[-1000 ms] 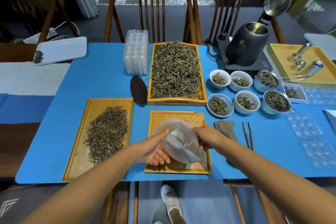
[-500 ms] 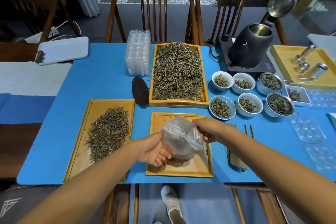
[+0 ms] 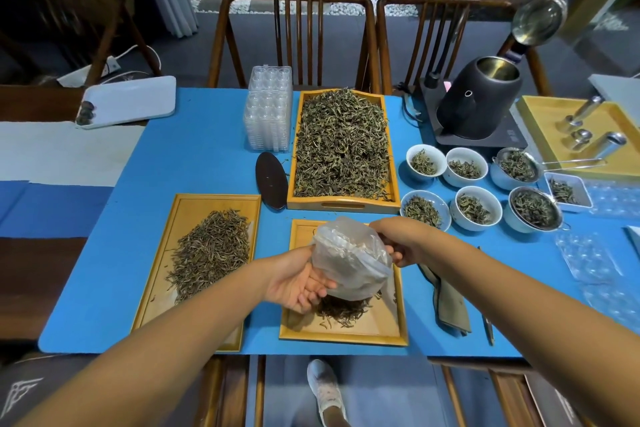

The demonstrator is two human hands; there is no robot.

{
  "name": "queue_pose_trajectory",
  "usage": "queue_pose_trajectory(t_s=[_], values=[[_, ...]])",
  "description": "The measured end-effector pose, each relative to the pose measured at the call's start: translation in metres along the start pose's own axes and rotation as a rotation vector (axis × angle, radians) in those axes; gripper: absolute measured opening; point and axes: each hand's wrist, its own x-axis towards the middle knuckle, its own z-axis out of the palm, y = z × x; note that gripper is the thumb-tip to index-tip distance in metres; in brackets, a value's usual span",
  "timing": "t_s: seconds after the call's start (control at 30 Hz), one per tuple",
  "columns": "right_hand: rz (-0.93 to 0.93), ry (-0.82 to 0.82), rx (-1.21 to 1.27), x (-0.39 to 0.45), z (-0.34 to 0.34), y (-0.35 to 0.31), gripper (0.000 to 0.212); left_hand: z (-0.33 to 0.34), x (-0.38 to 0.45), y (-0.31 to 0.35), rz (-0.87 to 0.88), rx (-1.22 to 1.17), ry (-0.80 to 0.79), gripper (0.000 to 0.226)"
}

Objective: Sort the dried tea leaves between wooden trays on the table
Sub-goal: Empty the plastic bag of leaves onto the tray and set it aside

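A clear plastic bag hangs mouth-down over the near middle wooden tray. My left hand cups the bag's left side with fingers curled under it. My right hand pinches the bag's upper right edge. A small heap of dark dried tea leaves lies on the tray under the bag. The left wooden tray holds a long pile of tea leaves. The far deep tray is full of greener leaves.
Several white cups with leaves stand to the right, with a black kettle behind. A dark scoop, stacked clear containers, a folded cloth and tweezers lie on the blue mat.
Both hands raised and upended the bag over the middle tray. Tea leaves now lie in a heap on that tray under it.
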Motion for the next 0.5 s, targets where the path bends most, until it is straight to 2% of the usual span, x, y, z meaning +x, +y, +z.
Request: queue_pose_trajectory(t_s=[0.23, 0.4, 0.5], values=[[-0.037, 0.012, -0.014, -0.0059, -0.0019, -0.0068, 0.041, 0.0026, -0.0071, 0.0045, 0.02, -0.005, -0.002, 0.078], [-0.187, 0.034, -0.139, -0.0056, 0.0007, -0.0018, 0.041, -0.0005, -0.0081, 0.0052, 0.02, 0.085, 0.011, 0.071], [-0.258, 0.021, -0.225, -0.0058, 0.0002, 0.0006, 0.041, -0.0027, -0.0095, 0.0066, 0.044, 0.199, 0.08, 0.069]])
